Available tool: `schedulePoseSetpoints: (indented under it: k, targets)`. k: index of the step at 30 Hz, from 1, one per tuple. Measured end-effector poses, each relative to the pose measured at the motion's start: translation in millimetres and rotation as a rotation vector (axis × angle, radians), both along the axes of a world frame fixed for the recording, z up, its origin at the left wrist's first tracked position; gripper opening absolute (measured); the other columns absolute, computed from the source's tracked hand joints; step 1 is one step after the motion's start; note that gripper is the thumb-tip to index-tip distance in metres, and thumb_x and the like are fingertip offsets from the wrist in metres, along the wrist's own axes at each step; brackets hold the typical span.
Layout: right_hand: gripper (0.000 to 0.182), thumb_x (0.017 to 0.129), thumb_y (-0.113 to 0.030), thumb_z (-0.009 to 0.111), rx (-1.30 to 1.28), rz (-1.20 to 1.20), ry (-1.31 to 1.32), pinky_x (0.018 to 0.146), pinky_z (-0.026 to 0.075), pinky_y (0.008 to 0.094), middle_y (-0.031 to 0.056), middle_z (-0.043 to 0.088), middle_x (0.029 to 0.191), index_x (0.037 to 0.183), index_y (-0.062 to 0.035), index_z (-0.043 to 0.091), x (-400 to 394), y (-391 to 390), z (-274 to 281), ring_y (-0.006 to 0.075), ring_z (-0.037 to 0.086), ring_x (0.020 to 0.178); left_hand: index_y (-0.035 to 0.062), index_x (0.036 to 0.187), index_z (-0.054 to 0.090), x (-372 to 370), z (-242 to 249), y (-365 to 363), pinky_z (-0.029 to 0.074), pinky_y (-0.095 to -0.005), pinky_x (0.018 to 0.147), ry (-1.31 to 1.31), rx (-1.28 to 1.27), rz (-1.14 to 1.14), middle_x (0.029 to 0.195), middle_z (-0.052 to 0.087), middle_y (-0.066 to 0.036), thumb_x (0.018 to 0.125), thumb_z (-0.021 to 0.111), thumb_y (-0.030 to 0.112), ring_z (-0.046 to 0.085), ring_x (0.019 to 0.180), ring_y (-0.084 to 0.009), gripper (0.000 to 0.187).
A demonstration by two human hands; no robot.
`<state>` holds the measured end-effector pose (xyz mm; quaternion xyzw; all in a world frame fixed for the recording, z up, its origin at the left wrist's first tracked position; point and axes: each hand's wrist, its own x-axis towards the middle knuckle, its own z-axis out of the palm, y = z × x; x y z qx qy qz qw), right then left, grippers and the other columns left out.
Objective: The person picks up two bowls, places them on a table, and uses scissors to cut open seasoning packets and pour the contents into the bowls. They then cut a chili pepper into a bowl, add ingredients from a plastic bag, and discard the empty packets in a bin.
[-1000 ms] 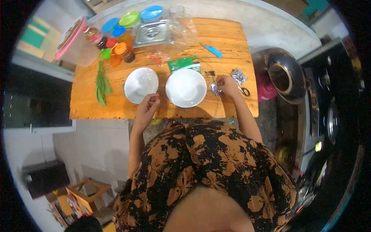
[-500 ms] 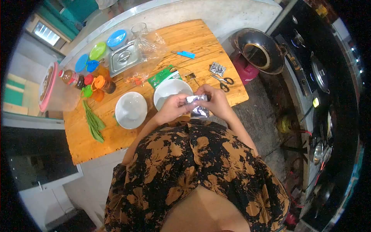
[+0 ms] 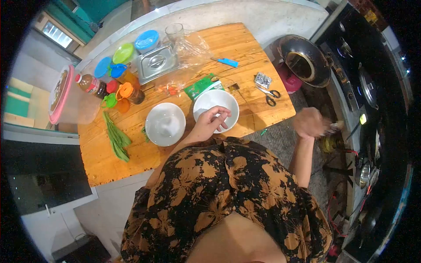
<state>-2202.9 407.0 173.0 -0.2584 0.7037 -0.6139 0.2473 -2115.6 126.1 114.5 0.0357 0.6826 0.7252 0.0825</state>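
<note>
My left hand [image 3: 212, 122] hovers over the near edge of a white bowl [image 3: 234, 107], its fingers loosely bent and apart, holding nothing I can see. Off the table's right edge, my right hand [image 3: 308, 123] is smeared by motion; a pale blur lies by its fingertips, and I cannot make out whether it is the foil packet. A second white bowl [image 3: 153, 127] with something whitish inside stands to the left. Behind the bowls lies a green packet [image 3: 202, 86]. Scissors with black handles [image 3: 271, 97] and a silver foil sachet [image 3: 263, 80] rest near the right edge.
Leafy greens [image 3: 116, 138], sauce bottles [image 3: 125, 94], a lidded steel container [image 3: 157, 63] and a clear plastic bag [image 3: 193, 50] occupy the table's left and back. A blue-handled tool [image 3: 227, 62] lies farther back. A wok [image 3: 305, 61] and a stove [image 3: 346, 79] stand right.
My hands have parted: the right has swung rightward off the table, while the left stays by the bowl. The silver packet between them is no longer clearly visible. The view has shifted slightly.
</note>
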Motion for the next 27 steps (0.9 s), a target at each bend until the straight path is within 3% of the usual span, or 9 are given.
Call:
schedulePoseSetpoints:
  k: [3,4,6,8,9,13,18,22,27]
  targets:
    - [0.029,0.068,-0.019,0.072,0.593,0.078,0.428,0.045,0.032,0.0233,0.0003,0.049,0.05,0.057,-0.0006,0.053,-2.7,-24.9,-5.7,0.0056,0.041,0.049,0.0043,0.103,0.052,3.2,-5.2,-5.5,0.044,-0.02,0.059,0.022,-0.059,0.001,0.097,0.057,-0.004,0.089,0.047,0.024,0.056,0.073,-0.0098,0.025]
    - [0.029,0.067,-0.02,0.073,0.432,0.165,0.076,0.045,0.033,0.0251,0.0033,0.048,0.049,0.058,-0.0003,0.053,-3.0,-30.4,-10.2,0.007,0.041,0.048,0.0044,0.102,0.053,4.3,-6.0,-4.4,0.044,-0.0208,0.061,0.045,-0.087,0.002,0.096,0.058,-0.004,0.089,0.048,0.024,0.056,0.075,-0.0099,0.024]
    - [0.027,0.067,-0.018,0.072,0.421,0.116,0.308,0.046,0.036,0.0295,0.0029,0.048,0.048,0.059,-0.0009,0.053,9.3,-47.0,-9.6,0.013,0.044,0.045,0.0044,0.104,0.053,4.7,-3.3,-6.2,0.043,-0.0234,0.067,0.062,-0.178,-0.03,0.099,0.057,-0.004,0.087,0.052,0.024,0.054,0.085,-0.0115,0.026]
    - [0.028,0.064,-0.025,0.072,0.785,-0.095,0.787,0.049,0.039,0.0335,0.0093,0.053,0.052,0.061,-0.0019,0.056,19.1,-71.2,-15.9,0.0236,0.052,0.048,0.0044,0.109,0.05,7.2,-1.3,-6.6,0.042,-0.025,0.071,0.215,-0.223,0.002,0.106,0.054,-0.003,0.085,0.054,0.019,0.05,0.091,-0.0104,0.028]
    - [0.029,0.063,-0.03,0.071,0.604,0.01,0.663,0.052,0.042,0.0359,0.0114,0.056,0.057,0.062,-0.0036,0.059,19.7,-79.0,-16.1,0.0288,0.057,0.057,0.0064,0.11,0.051,7.7,4.8,-5.4,0.041,-0.0273,0.077,0.199,-0.207,0.005,0.11,0.053,-0.004,0.081,0.058,0.02,0.047,0.1,-0.0134,0.033]
    - [0.027,0.066,-0.033,0.068,0.691,0.226,0.799,0.057,0.046,0.0386,0.0155,0.057,0.06,0.071,-0.0068,0.063,27.3,-102.5,-11.0,0.0317,0.058,0.062,0.0059,0.1,0.058,4.0,1.4,-4.7,0.042,-0.0279,0.077,0.498,-0.482,0.04,0.104,0.056,-0.006,0.077,0.063,0.016,0.051,0.095,-0.0162,0.026]
    - [0.024,0.066,-0.031,0.069,0.592,0.114,0.79,0.056,0.046,0.0376,0.0137,0.059,0.064,0.071,-0.0077,0.064,34.6,-105.7,-12.9,0.0299,0.058,0.062,0.0011,0.076,0.063,0.9,0.1,-3.3,0.043,-0.028,0.074,0.521,-0.39,0.095,0.088,0.061,-0.006,0.072,0.065,0.004,0.057,0.083,-0.0185,0.005]
    - [0.021,0.067,-0.028,0.069,0.311,0.006,0.664,0.054,0.045,0.0362,0.01,0.059,0.066,0.068,-0.008,0.063,34.3,-100.4,-16.0,0.0273,0.057,0.061,0.0021,0.076,0.064,-0.8,4.6,-2.8,0.045,-0.0289,0.072,0.477,-0.336,0.189,0.085,0.061,-0.008,0.071,0.067,0.008,0.057,0.081,-0.0196,0.008]
    - [0.021,0.067,-0.026,0.069,0.447,-0.122,0.747,0.052,0.043,0.0345,0.0081,0.057,0.063,0.066,-0.0066,0.061,33.4,-101.7,-11.9,0.0254,0.056,0.06,0.0018,0.074,0.063,-5.3,-2.6,0.4,0.043,-0.0271,0.073,0.384,-0.2,0.217,0.088,0.059,-0.007,0.074,0.066,0.01,0.056,0.082,-0.0151,0.008]
